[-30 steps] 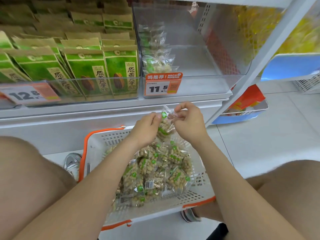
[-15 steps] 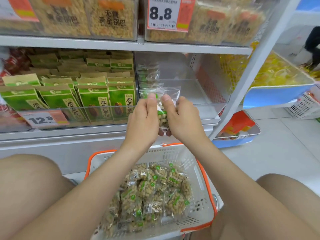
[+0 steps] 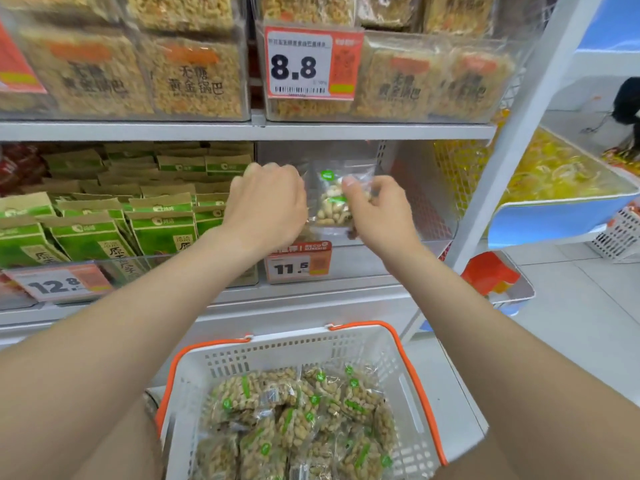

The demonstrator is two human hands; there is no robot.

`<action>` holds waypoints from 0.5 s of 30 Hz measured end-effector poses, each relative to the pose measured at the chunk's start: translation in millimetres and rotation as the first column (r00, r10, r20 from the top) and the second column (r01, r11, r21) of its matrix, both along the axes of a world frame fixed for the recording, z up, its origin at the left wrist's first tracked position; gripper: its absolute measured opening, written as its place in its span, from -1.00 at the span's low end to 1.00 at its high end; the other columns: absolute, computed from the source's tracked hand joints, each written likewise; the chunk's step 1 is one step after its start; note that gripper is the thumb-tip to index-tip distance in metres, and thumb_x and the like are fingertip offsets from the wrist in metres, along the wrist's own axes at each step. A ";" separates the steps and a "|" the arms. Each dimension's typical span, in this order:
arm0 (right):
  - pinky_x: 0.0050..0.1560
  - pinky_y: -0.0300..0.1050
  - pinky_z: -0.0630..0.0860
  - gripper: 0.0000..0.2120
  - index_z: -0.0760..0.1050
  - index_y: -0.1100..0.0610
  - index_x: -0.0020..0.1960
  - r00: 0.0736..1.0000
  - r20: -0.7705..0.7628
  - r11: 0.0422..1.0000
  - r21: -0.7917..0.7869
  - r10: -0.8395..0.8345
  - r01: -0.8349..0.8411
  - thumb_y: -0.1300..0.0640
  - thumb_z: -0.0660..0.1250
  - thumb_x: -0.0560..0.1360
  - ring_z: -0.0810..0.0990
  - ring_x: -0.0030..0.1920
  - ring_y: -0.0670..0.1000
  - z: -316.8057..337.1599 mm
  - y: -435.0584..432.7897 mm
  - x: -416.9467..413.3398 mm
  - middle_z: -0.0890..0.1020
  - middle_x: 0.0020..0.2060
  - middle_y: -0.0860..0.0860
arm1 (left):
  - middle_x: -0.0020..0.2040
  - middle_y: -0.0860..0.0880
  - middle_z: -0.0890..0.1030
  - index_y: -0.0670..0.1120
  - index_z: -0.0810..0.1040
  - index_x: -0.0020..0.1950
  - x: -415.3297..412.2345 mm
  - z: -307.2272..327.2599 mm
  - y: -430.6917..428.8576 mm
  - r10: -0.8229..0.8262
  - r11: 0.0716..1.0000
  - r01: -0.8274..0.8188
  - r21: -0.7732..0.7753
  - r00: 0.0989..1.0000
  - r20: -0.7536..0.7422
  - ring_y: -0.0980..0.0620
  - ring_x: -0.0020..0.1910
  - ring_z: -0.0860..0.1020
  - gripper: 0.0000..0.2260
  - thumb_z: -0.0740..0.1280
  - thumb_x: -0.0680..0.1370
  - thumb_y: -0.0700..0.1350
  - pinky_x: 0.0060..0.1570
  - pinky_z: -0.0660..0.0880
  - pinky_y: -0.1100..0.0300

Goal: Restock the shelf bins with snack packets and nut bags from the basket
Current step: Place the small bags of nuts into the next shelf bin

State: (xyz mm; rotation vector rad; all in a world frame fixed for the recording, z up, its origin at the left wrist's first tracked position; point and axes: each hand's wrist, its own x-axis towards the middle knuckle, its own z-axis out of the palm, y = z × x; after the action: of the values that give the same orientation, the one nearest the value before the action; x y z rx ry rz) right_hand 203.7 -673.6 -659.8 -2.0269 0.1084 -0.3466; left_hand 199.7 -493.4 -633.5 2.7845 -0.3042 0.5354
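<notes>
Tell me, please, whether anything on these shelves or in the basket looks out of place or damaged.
Nothing looks spilled or damaged. The clear bin above the 11.5 tag is bare on its right, unlike the packed green packets beside it; the right hand pinches a nut bag there.

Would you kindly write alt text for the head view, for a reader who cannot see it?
A left hand and right hand hold a clear nut bag upright in a transparent shelf bin above an 11.5 price tag. Below, a white, orange-rimmed basket holds more nut bags; green packets fill the neighbouring bin.
</notes>
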 end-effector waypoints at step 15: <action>0.23 -0.06 0.56 -0.76 0.49 0.18 0.26 0.963 -0.270 0.964 -0.258 -0.012 -0.061 0.20 0.36 0.61 0.60 0.21 0.13 -39.9 -2.8 153.8 0.60 0.20 0.12 | -0.08 -0.11 0.51 -0.08 0.45 -0.10 39.7 -32.3 -34.0 -0.105 0.982 0.123 0.144 0.986 -0.130 -0.27 -0.03 0.57 -0.89 0.24 0.62 -0.14 -0.15 0.35 0.02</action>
State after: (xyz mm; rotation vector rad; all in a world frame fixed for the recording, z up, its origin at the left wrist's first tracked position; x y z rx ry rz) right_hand 357.5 -676.4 -699.7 -2.3311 0.2153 -0.0671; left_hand 239.5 -527.4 -665.8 2.9077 -0.4934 0.3252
